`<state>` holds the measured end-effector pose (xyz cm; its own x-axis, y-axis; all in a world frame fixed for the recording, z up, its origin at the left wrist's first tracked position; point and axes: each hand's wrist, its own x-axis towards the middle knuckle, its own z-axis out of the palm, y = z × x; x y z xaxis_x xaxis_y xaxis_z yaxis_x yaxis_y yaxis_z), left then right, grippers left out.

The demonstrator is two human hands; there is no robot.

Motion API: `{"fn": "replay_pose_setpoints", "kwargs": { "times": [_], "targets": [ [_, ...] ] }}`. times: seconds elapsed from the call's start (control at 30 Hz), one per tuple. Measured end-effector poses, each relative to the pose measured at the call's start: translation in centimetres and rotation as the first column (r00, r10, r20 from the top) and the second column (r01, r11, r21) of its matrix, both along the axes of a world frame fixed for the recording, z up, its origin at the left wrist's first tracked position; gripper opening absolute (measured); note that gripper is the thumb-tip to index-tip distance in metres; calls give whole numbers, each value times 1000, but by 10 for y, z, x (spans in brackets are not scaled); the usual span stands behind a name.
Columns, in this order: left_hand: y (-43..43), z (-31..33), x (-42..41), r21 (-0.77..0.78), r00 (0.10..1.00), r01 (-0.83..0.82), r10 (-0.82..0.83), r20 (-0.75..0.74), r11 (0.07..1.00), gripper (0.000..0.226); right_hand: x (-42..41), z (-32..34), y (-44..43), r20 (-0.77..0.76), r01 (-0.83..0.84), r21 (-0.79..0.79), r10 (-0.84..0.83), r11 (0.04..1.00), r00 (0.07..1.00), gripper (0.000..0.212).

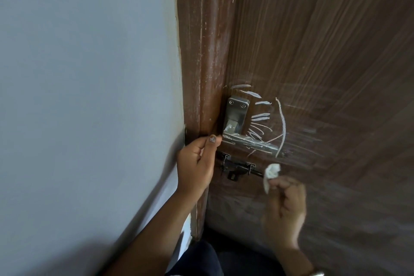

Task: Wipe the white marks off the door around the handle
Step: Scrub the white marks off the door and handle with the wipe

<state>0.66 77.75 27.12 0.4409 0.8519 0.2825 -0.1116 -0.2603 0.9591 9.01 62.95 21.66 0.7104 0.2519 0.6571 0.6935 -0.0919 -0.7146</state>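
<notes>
A brown wooden door (324,51) carries a metal lever handle (237,123) near its left edge. White chalk-like marks (282,123) fan out above and to the right of the handle, and some smear the lever itself. My left hand (197,163) is against the door's edge just left of the lever, with the thumb tip almost at the lever's end and the fingers curled. My right hand (284,208) pinches a small crumpled white tissue (271,173), held below and to the right of the handle, apart from the marks.
A dark sliding bolt (237,167) sits just under the handle, between my two hands. The brown door frame (201,63) runs along the door's left side, and a pale blue-grey wall (89,96) fills the left. Faint smears show on the door's right part.
</notes>
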Motion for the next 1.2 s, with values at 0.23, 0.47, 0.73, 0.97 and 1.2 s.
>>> {"fn": "replay_pose_setpoints", "kwargs": {
  "times": [0.23,0.47,0.73,0.97,1.2],
  "targets": [
    [2,-6,1,-9,1000,24,-24,2,1000,25,-2,-9,51,129,-225,-256,264,940,956,37],
    [2,-5,0,20,1000,25,-25,-5,999,22,0,-8,81,172,-137,-337,204,931,964,49],
    [1,-6,1,25,1000,14,-14,-3,1000,22,10,-9,91,354,-11,-394,162,919,921,40],
    [1,-7,0,35,1000,8,-8,-5,999,21,16,3,82,356,-40,-486,240,873,903,47],
    [1,-6,0,39,1000,12,-11,-6,999,22,10,4,77,304,-62,-538,263,840,916,51]
  ]
}}
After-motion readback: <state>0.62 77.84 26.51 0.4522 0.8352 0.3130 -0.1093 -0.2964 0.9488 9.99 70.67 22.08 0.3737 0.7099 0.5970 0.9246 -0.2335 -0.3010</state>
